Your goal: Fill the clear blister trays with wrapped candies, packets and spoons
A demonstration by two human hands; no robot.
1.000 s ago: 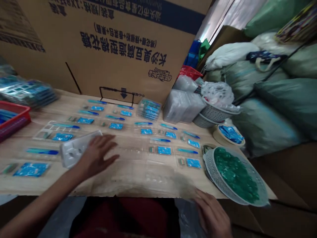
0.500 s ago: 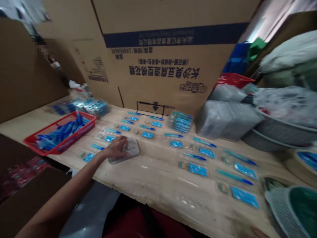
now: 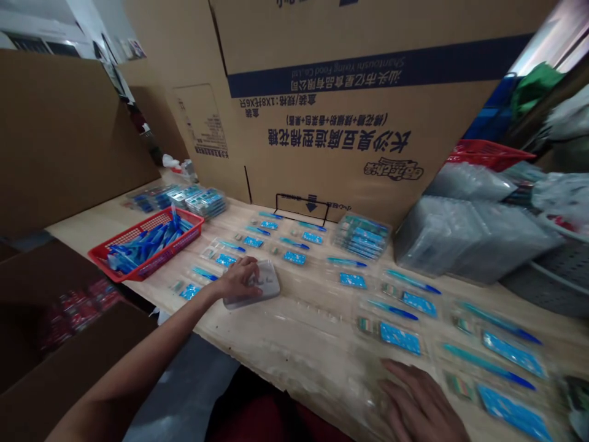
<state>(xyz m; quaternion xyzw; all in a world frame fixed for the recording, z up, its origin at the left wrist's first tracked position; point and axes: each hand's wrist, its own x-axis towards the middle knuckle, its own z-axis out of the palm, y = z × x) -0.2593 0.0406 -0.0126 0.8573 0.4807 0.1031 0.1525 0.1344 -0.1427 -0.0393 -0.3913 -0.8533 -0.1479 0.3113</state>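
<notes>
My left hand rests on a stack of clear plastic blister trays lying on the wooden table, fingers curled over its top edge. My right hand lies flat near the table's front edge, fingers spread on clear empty trays. Rows of filled packs with blue pens and blue packets cover the table between and beyond the hands.
A red basket of blue pens stands at the left. Finished pack stacks sit by a big cardboard box. Clear tray stacks and grey baskets are at the right. An open carton sits below left.
The view has swung left and up. My left hand stays on the tray stack, now gripping it more closely. My right hand has come up onto the table's front edge.
</notes>
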